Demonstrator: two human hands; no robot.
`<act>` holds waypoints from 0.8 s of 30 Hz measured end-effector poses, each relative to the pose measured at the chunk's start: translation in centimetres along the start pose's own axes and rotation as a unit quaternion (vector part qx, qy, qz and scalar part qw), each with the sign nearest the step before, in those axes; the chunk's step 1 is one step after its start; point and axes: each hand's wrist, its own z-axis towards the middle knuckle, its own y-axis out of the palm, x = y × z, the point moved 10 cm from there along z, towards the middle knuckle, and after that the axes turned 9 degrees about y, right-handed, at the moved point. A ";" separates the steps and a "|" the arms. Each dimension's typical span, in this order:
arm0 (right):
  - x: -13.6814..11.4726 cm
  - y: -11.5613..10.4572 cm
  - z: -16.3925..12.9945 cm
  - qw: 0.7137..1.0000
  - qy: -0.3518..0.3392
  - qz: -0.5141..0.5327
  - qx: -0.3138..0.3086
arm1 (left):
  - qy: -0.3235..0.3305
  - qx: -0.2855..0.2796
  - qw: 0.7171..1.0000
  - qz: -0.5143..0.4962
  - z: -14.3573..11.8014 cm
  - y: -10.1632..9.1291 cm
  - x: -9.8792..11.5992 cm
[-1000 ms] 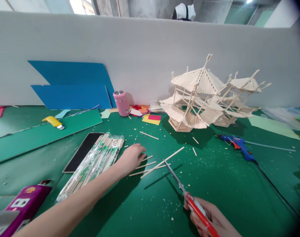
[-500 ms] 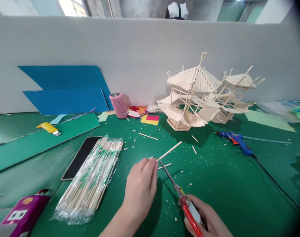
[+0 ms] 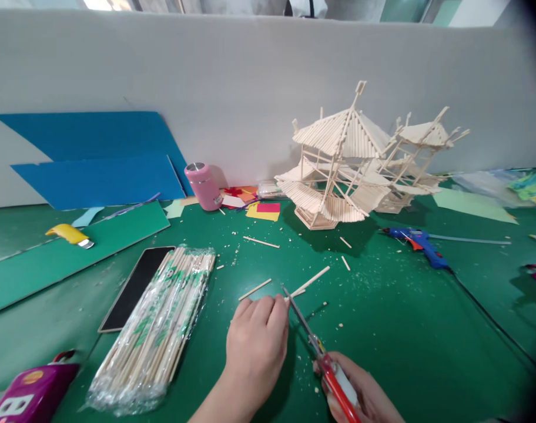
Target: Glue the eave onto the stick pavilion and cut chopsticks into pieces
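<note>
We note the left hand (image 3: 257,341) reaching in from below, knuckles up, its grip pinched shut on a wooden stick (image 3: 310,281) that angles up and right just above the green counter (image 3: 404,329). Right of it, the right hand (image 3: 365,396) comes in low, grip closed around the red handles of the scissors (image 3: 314,338). The blade tips meet the stick just beside the left fingertips (image 3: 282,305).

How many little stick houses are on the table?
2: a bigger stick house by the white wall, and a smaller stick house right behind it to the right, partly hidden.
</note>
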 end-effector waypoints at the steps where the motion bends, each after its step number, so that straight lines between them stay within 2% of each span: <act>1: 0.0 -0.1 0.0 1.000 0.002 -0.003 0.007 | 0.001 -0.004 1.000 -0.003 -0.1 0.1 0.2; 5: 0.3 -0.2 -0.4 1.000 0.021 0.012 0.019 | 0.009 -0.024 0.999 -0.031 -0.6 0.2 0.7; 10: 1.9 0.0 -0.8 0.995 0.101 0.020 0.010 | 0.045 -0.022 0.998 -0.025 -1.3 -0.8 1.5; 14: 1.1 -0.2 -0.9 0.996 0.048 -0.069 0.003 | 0.059 -0.017 0.998 -0.018 -1.9 -1.4 1.9; 16: 1.7 -0.4 -0.6 0.995 0.041 -0.092 0.007 | 0.063 -0.011 0.998 -0.015 -2.1 -1.6 2.0; 21: 3.9 -0.2 0.9 0.995 0.039 -0.087 0.013 | 0.067 -0.011 0.998 -0.004 -2.4 -1.6 2.1; 24: 3.5 0.0 0.8 0.995 0.026 -0.098 0.017 | 0.067 -0.013 0.998 -0.001 -2.4 -1.6 2.1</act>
